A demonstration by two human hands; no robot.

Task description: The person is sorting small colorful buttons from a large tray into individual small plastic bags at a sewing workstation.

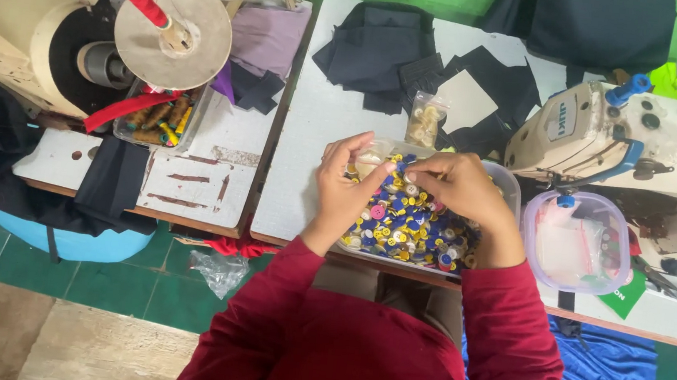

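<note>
Red sleeves nearest camera, forearms angled in over table edge. Left hand (345, 184) and right hand (458, 187) meet above clear plastic tray (513, 183) of mixed buttons (410, 223), blue, yellow, white, pink. Fingertips of both hands pinched narrow, close together, apparently on small pale item; too small to tell what. Tray sits at front edge of white table (313, 112), within easy reach. Small bag of pale buttons (425, 120) behind tray. Sewing machine (637, 138) at right, lidded round tub (576, 240) beside it. Dark fabric pieces (387, 48) lie further back.
</note>
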